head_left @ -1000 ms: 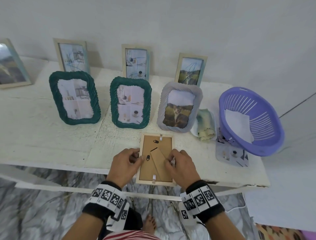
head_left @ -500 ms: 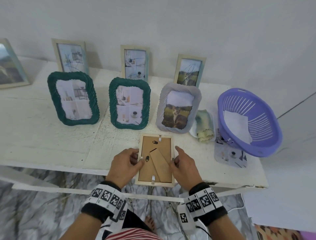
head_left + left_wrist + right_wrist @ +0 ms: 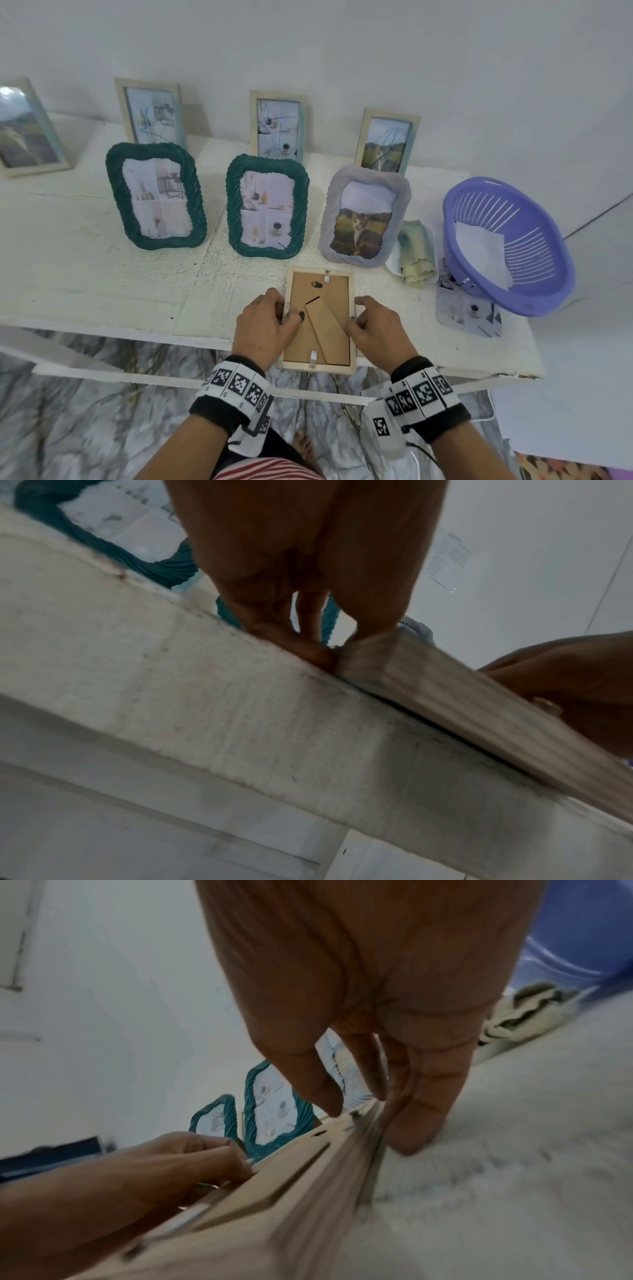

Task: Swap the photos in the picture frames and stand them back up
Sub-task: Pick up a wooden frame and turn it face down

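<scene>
Right hand point(image 3: 369, 1010) grips the right edge of the pale wooden frame point(image 3: 260, 1229), lying brown back up on the white table point(image 3: 514, 1191). Left hand point(image 3: 143, 1175) pinches at its far edge. Beyond the frame, two ribbed teal frames point(image 3: 253, 1123) stand.

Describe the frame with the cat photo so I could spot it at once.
On the white table, find the purple basket at the right end. Just left of it, past a folded cloth, stands the cat frame. Its ribbed border is grey, while its two neighbours' are green.
</scene>
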A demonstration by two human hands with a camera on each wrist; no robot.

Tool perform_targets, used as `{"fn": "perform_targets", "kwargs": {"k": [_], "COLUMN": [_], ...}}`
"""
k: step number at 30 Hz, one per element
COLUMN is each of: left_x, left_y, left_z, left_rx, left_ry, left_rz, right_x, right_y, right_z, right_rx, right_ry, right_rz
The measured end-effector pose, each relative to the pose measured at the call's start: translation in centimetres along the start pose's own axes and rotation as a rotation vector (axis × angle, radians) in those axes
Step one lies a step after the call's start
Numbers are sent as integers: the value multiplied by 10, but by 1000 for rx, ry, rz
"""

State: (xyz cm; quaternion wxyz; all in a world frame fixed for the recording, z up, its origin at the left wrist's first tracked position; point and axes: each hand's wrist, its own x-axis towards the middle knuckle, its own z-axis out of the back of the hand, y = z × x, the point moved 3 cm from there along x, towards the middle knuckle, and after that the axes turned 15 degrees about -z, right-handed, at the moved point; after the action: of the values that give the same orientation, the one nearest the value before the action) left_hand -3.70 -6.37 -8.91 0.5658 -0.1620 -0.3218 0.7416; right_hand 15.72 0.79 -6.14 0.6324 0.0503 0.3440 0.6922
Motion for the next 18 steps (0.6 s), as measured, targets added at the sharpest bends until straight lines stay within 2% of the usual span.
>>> {"fn": "perform_targets", "kwargs": {"k": [4,6,11,18], "left_x": [-6,-9,-9,-8], "left_y": [5,8,9,12], "left_z": [7,9,9,9], "left_rx": [-129,-186,-231,-260], "left_ry": [3,-4,-35,-28], "left_rz": [-19,-22,-23,-28], "right_x": [12,22,45,55], "right_y": [25,37,53,60], "right_z": [14,15,7,8], "right_rx": [-136,-228,-384,-441], "right_ry": [-137,-160,-120,-110], "right_rz": [59,102,121,140]}}
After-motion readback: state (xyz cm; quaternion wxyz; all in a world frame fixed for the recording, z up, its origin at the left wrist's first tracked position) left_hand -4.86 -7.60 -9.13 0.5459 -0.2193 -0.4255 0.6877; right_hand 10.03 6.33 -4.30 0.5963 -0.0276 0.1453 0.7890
